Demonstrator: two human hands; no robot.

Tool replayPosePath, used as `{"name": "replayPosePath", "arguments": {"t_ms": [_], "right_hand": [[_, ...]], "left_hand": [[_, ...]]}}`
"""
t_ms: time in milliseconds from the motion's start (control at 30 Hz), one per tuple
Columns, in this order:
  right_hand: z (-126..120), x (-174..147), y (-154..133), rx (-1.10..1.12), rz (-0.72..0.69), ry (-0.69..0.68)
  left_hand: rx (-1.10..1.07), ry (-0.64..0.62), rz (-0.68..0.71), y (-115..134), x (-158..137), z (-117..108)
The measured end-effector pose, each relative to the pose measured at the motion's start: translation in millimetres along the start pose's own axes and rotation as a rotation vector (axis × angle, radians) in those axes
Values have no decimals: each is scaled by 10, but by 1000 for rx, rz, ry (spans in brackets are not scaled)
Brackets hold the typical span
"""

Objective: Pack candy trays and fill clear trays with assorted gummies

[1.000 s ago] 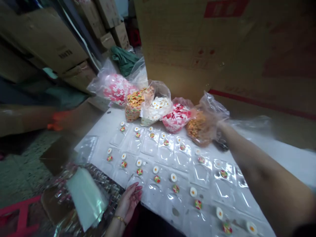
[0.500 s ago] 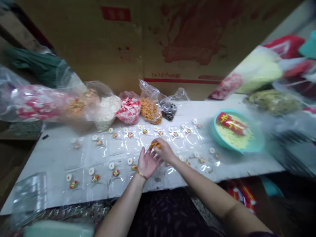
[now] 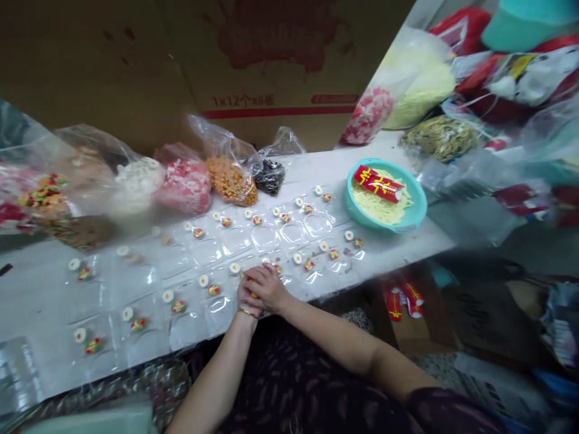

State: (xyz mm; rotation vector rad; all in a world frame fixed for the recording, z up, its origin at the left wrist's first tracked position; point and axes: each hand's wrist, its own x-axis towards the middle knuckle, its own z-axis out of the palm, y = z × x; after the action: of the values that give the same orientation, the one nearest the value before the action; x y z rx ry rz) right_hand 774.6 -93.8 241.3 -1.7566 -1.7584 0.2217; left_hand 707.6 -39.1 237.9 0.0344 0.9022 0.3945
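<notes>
My left hand (image 3: 246, 296) is cupped, fingers curled, at the front edge of the white table. My right hand (image 3: 268, 288) closes over it from the right. Small orange-yellow pieces (image 3: 254, 295) peek out between the two hands; the rest of them are hidden. Around the hands, two rows of clear plastic trays (image 3: 190, 328) lie on the table. Each tray carries a white disc with an orange centre, such as the egg-like disc (image 3: 203, 281), beside a small red, green and yellow round piece (image 3: 214, 290).
Along the cardboard box (image 3: 271, 129) stand clear bags, among them orange pieces (image 3: 230, 181), pink-and-white pieces (image 3: 186, 184) and dark pieces (image 3: 270, 176). A turquoise bowl (image 3: 414, 208) at right holds pale yellow strands and a red packet (image 3: 380, 184). More red packets (image 3: 402, 301) lie below the table.
My right hand has come down onto my left, which has gone from open palm to curled. Both hands are nearer my body. The view has swung right.
</notes>
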Motion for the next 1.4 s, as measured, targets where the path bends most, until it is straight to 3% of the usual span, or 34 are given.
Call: {"name": "replayPosePath", "arguments": {"t_ms": [100,300,433,567,700,833,933,1033,1167,1333,1400], "right_hand": [[-186,-15,133,253,200,80],[-859,-363,827,954,945,179],[-1211,-768,1360,1245,1184,191],[-1360,-1032,1545,1334,1196,230],[-1329,-1060,1412,1264,1170,247],[-1292,-996,1203,1030,906,235],[-1287,-993,1116,854,729,190],[-1268,-1036,1102,840,765,203],[-1264,-1123,1115,938,886,234],[-1347,-1302,1091,1174,1053,148],[-1359,-1389,1079,1171,1101,110]], "left_hand": [[-94,-2,9,-205,75,130],[-51,53,-89,-680,152,444],[-8,107,-56,-836,89,513],[74,127,-68,-892,49,554],[267,109,-151,-983,120,718],[480,67,-234,-1083,198,884],[506,25,-295,-1125,215,909],[459,-17,-335,-1156,221,872],[514,1,-267,-1206,212,844],[610,-70,-261,-1289,141,822],[629,-85,-271,-1339,113,787]]}}
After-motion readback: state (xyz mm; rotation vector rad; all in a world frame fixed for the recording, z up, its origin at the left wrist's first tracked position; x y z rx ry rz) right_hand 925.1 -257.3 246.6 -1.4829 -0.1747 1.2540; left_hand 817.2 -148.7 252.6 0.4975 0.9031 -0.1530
